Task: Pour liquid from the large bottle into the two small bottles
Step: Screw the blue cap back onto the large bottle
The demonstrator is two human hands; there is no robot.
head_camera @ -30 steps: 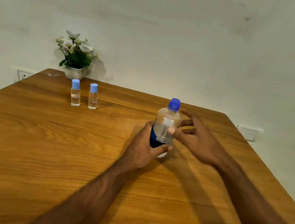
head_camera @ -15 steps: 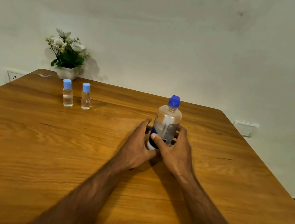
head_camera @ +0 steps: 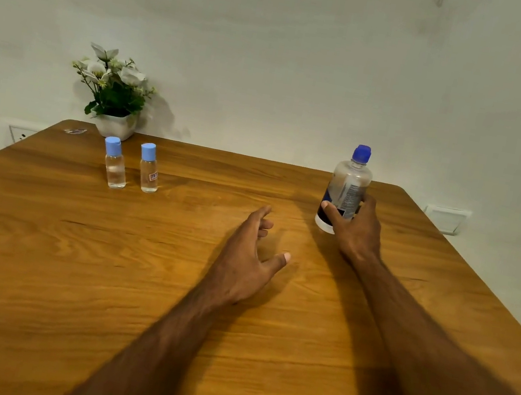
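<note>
The large clear bottle [head_camera: 349, 185] with a dark blue cap and a dark label stands near the table's far right, tilted slightly. My right hand [head_camera: 356, 230] is wrapped around its lower part. My left hand [head_camera: 250, 258] hovers over the middle of the table, fingers spread, holding nothing. Two small clear bottles with light blue caps stand upright side by side at the far left: the left small bottle [head_camera: 115, 163] and the right small bottle [head_camera: 149, 168], which has a small sticker. Both are capped.
A white pot of white flowers [head_camera: 115, 95] sits at the table's far left corner behind the small bottles. A small scrap [head_camera: 74, 130] lies beside it. The wooden table [head_camera: 65, 267] ends at a white wall with sockets.
My left hand has let go of the large bottle and drawn back toward the table's middle. My right hand has carried the bottle to the right and farther away.
</note>
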